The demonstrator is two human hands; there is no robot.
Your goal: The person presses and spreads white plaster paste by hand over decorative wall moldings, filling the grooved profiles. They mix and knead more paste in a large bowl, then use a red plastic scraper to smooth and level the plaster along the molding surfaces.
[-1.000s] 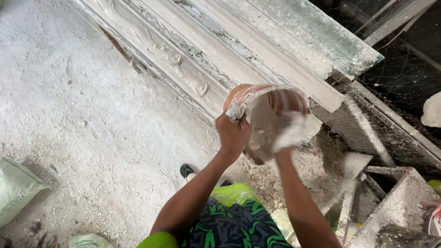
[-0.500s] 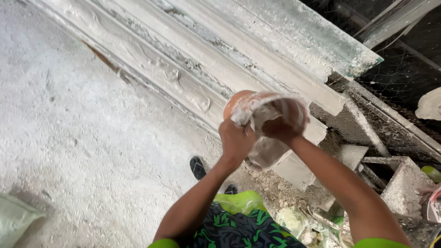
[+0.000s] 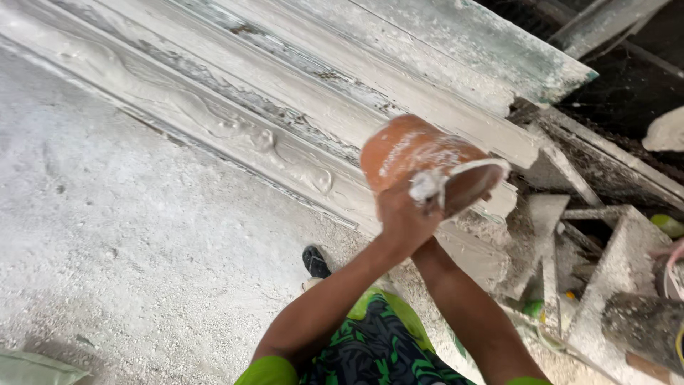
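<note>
Change: bucket (image 3: pixel 417 153) tipped further than half a second ago, mouth now turned down and to the right; right forearm drawn in closer under it.
Bucket: orange, smeared with white plaster, held up over the long white mould (image 3: pixel 235 121), above its near end.
Left hand (image 3: pixel 402 217): clenched on the bucket's lower rim, fingers wrapped over the edge, knuckles caked white.
Right hand (image 3: pixel 467 196): mostly hidden behind the rim and wall; seems to be pressed against the bucket's mouth, grip not clear enough to tell.
Reason for hold: probably two hands to steady the tilted bucket, rim low so that any contents run toward the mould.
Position: bucket directly above and in front of both hands, touching them, apart from the mould below.
Around: wet plaster rippled in the mould's channel; dusty floor (image 3: pixel 107 271) on the left; broken slabs (image 3: pixel 613 264) on the right; dark shoe (image 3: pixel 315 261) below.
</note>
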